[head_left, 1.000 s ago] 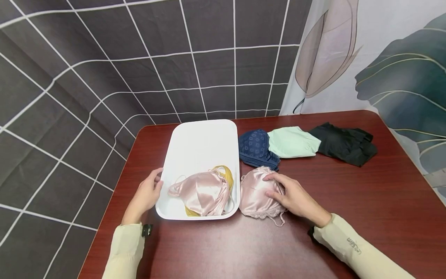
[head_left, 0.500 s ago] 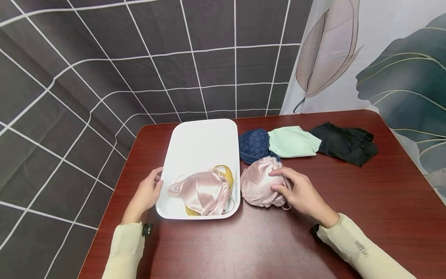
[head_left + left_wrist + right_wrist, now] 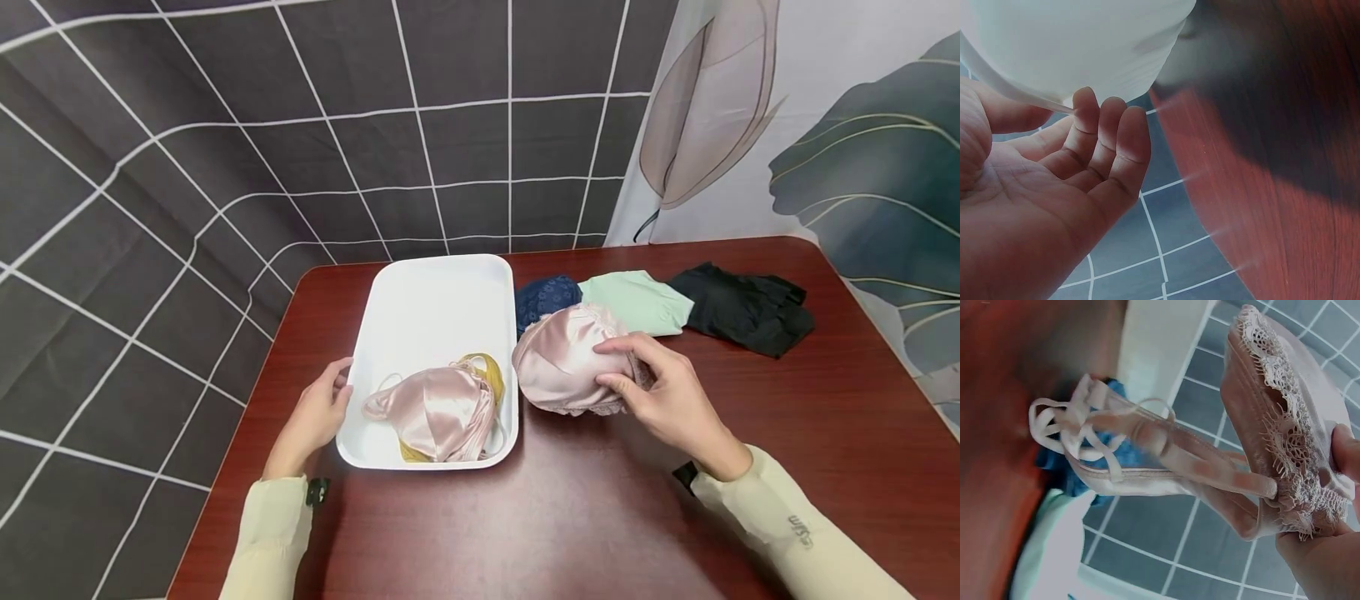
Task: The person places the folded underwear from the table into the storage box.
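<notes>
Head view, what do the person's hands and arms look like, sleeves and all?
The left hand and right hand are ungloved. The left sleeve and right sleeve are pale cream, the right one bearing dark lettering. A black item shows at each cuff.

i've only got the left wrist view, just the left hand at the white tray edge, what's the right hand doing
Observer: The right hand is pinching a lace-trimmed pink bra between thumb and fingers.
Operator: ok and is anything in the tray
Observer: Yes, in the head view another pink satin garment lies over a yellow one in the near part of the white tray.
Operator: what else is out on the table
Observer: A dark blue garment, a mint green garment and a black garment lie in a row to the right of the tray.
</notes>
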Available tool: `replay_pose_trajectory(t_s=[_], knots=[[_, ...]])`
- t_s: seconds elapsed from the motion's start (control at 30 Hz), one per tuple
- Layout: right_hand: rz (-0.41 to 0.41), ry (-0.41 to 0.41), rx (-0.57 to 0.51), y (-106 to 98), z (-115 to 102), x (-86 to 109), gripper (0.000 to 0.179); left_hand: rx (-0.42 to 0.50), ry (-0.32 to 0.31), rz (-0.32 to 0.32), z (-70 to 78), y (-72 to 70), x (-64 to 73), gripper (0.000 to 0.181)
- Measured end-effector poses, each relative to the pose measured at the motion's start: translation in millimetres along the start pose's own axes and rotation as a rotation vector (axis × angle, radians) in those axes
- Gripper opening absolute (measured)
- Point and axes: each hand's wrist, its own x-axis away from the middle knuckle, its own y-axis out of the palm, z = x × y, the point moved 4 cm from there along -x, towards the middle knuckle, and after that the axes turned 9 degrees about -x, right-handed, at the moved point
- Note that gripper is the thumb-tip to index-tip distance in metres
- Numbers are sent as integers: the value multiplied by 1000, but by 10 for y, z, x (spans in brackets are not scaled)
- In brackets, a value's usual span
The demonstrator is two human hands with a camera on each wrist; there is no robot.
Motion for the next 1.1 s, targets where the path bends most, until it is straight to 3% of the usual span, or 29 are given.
replay_pose_trajectory(t_s=[0.23,0.5,0.77,1.1], knots=[[67,-46,-73,4,-134,-176,41,-1,-7,-6,-10,2,-8,45],[130,-124,-322,204,-300,-421,41,4,-8,-3,-17,3,-15,45],[90,-159,-455,714,-193,-492,40,4,-3,11,-32,8,-24,45],[-113,-35,-376,1506,90,-297,32,10,25,40,-28,-2,-25,43]])
